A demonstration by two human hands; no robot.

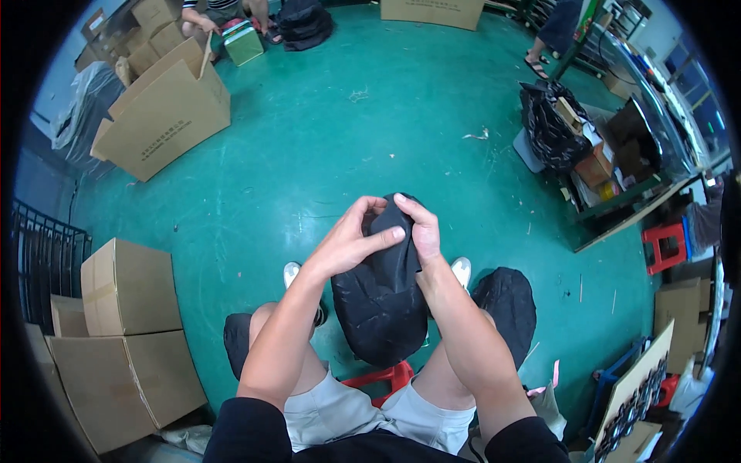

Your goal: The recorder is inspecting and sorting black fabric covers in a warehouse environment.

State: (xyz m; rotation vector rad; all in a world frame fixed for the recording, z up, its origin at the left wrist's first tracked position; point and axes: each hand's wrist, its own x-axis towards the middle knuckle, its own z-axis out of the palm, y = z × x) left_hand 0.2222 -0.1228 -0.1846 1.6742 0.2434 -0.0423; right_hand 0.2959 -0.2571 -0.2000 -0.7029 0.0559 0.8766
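L hand [345, 242] & R hand [424, 234] both pinch the far end of the black cloth bag [380, 328] at their 12 o'clock, body prob. done, tip left to finish, tho' underside contact's hard to see.

A fabric bag [382, 324] sits between the person's legs [310, 372]. Stacked cartons [147, 293] stand left, a plastic stool [664, 231] far right.

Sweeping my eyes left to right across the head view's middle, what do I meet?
Upper stacked cardboard box, partly hidden black bundle, left white shoe, held black bundle, right white shoe, rounded black bundle, red stool.
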